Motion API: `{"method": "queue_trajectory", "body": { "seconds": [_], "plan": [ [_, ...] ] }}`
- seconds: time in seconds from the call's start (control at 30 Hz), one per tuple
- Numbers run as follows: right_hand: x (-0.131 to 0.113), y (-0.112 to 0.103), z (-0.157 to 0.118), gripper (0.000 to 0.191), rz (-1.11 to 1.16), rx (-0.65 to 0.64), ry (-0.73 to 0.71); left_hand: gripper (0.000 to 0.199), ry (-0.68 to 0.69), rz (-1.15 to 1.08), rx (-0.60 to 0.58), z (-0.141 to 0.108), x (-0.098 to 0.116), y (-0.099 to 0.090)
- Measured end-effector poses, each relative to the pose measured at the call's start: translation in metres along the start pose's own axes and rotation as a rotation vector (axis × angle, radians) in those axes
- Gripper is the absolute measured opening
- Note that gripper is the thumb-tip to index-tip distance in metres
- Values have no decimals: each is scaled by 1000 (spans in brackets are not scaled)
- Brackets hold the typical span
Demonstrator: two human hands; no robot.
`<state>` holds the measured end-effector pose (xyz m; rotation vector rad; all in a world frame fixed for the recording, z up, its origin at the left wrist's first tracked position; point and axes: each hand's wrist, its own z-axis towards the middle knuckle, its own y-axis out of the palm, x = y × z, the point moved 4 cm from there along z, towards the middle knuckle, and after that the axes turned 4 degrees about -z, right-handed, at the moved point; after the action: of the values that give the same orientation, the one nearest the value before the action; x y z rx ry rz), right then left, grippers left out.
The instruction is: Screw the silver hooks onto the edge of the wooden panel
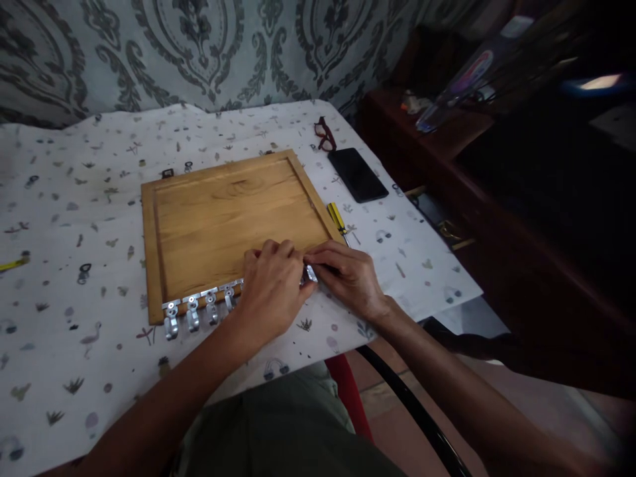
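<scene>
A wooden framed panel (233, 218) lies flat on the table. Along its near edge runs a metal hook rail (193, 311) with several silvery hooks hanging toward me. My left hand (273, 291) is curled over the right part of this rail, thumb beside the last hook, and covers several hooks. At the panel's near right corner, my right hand (350, 275) pinches with thumb and fingertips close to the left fingers. Whatever is in that pinch is too small or hidden to make out. A yellow-handled screwdriver (336, 217) rests against the panel's right edge, its shaft partly behind my right hand.
On the patterned tablecloth (89, 218), a black phone (358, 174) and eyeglasses (324, 136) lie beyond the panel's right side. A yellow object (14, 263) is at the far left. A plastic bottle (457, 79) sits on dark furniture (422, 149) to the right. A patterned curtain (199, 53) hangs behind.
</scene>
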<state>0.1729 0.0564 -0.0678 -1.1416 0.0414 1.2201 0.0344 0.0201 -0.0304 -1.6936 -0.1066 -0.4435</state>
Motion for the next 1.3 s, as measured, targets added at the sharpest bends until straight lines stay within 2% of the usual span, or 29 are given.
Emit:
{"method": "queue_trajectory", "body": {
  "seconds": [0.4, 0.6, 0.9, 1.07, 1.3],
  "plan": [
    [3, 0, 1, 14, 69, 6, -32, 30, -13, 7, -13, 1, 1, -1],
    [6, 0, 2, 9, 80, 25, 55, 31, -9, 14, -23, 1, 1, -1],
    [6, -2, 1, 12, 98, -9, 52, 31, -15, 10, -36, 1, 0, 1],
    [7, -2, 1, 9, 96, -18, 83, 31, 11, 3, 6, 0, -1, 2],
    [10, -3, 0, 19, 105, 15, 95, 31, 26, -4, 15, 0, -1, 2]
  ]
}}
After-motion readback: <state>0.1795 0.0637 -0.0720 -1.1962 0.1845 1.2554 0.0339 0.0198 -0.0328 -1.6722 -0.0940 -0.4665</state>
